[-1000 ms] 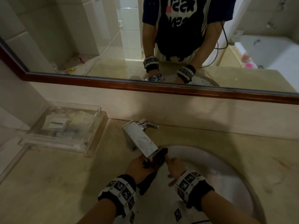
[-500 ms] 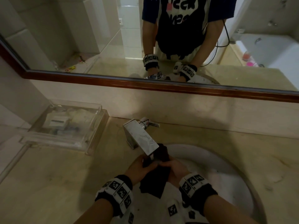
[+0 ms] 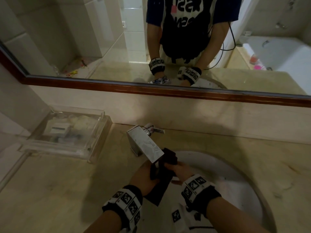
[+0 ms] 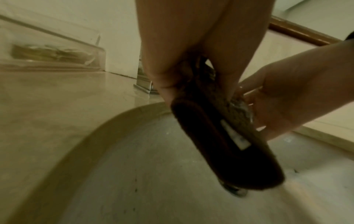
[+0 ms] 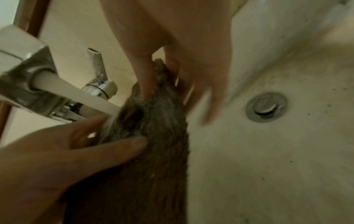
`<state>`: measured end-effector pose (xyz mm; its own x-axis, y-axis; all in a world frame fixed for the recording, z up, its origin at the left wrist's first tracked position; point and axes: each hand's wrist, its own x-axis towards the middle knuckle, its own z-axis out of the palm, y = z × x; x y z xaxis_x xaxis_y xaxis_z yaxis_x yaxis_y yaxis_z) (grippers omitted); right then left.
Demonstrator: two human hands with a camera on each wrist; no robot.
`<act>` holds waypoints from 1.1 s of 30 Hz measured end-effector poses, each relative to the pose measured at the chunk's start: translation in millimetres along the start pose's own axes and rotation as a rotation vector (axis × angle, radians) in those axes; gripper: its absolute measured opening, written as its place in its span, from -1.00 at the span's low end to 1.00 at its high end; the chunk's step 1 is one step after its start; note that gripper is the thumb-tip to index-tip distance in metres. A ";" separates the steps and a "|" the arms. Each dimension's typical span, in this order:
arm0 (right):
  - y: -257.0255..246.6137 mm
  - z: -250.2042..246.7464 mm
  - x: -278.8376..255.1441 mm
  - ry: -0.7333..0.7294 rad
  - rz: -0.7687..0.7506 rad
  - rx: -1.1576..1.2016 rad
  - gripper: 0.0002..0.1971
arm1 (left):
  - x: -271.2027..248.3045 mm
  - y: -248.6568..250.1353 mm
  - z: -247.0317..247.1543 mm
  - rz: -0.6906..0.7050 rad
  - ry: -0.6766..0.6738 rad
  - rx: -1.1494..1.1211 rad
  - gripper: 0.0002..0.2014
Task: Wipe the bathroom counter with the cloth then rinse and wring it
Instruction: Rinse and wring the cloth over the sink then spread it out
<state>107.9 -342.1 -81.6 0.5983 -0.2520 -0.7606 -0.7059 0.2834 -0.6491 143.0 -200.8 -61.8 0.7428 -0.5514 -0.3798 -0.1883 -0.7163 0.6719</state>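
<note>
A dark wet cloth (image 3: pixel 162 174) hangs over the white sink basin (image 3: pixel 227 179), right under the spout of the chrome faucet (image 3: pixel 144 145). My left hand (image 3: pixel 151 172) pinches the cloth (image 4: pixel 226 144) from the left. From the right, my right hand (image 3: pixel 173 167) grips its bunched top, thumb and fingers (image 5: pixel 145 72) pressed into the fabric. Water (image 5: pixel 76 94) runs from the faucet (image 5: pixel 25 72) onto the cloth (image 5: pixel 153 136). The lower end of the cloth dangles into the basin between my wrists.
The beige stone counter (image 3: pixel 50 190) surrounds the basin. A clear plastic tray (image 3: pixel 67 133) with small items stands at the back left. The faucet lever (image 5: pixel 95 65) points up behind the spout, and the metal drain (image 5: pixel 266 107) lies in the basin. A framed mirror (image 3: pixel 168 91) runs along the back wall.
My right hand, open beside the cloth a second ago, has closed on it. Both hands have drawn together, and the bunched cloth now sits higher beside the spout.
</note>
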 end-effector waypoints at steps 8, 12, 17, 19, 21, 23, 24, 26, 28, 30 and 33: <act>-2.8 -8.3 -31.6 -0.173 -0.531 -0.616 -0.53 | 7.9 -12.2 0.1 -0.003 -0.134 -0.183 -0.26; 0.0 -12.3 -42.9 -0.178 -0.582 -0.809 -0.56 | 13.0 -25.4 5.0 -0.158 -0.036 -0.046 -0.36; 2.9 -10.5 -40.5 -0.171 -0.595 -0.793 -0.64 | 9.6 -20.1 5.6 -0.128 -0.002 -0.053 -0.50; 4.8 -11.0 -36.2 -0.152 -0.598 -0.761 -0.63 | 7.2 -13.8 3.2 -0.064 -0.044 -0.138 -0.74; 6.2 -11.1 -32.6 -0.127 -0.584 -0.725 -0.61 | 3.8 -5.1 -0.4 -0.007 -0.078 -0.103 -0.85; 8.7 -12.4 -26.0 -0.112 -0.516 -0.641 -0.59 | 2.9 -0.4 -4.3 0.011 -0.103 -0.034 -0.69; 9.0 -12.7 -23.3 -0.107 -0.460 -0.586 -0.57 | 3.7 -2.6 -4.0 0.006 -0.117 0.000 -0.56; 10.1 -12.8 -18.4 -0.091 -0.355 -0.494 -0.52 | 3.0 -3.1 -3.5 0.005 -0.149 -0.014 -0.37; 11.0 -13.1 -14.7 -0.074 -0.289 -0.386 -0.40 | 3.4 -2.4 -2.6 0.021 -0.151 -0.047 -0.30; 13.4 -14.5 -9.8 -0.071 -0.272 -0.304 -0.23 | 5.2 0.3 -2.1 0.015 -0.136 -0.020 -0.43; 13.9 -15.7 -9.6 -0.109 -0.215 -0.249 -0.17 | 8.5 2.8 -1.8 0.016 -0.156 0.052 -0.46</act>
<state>86.4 -350.3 -83.1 0.7709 -0.1774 -0.6117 -0.6221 -0.0034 -0.7830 150.0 -206.8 -62.0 0.6316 -0.6198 -0.4658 -0.2356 -0.7258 0.6463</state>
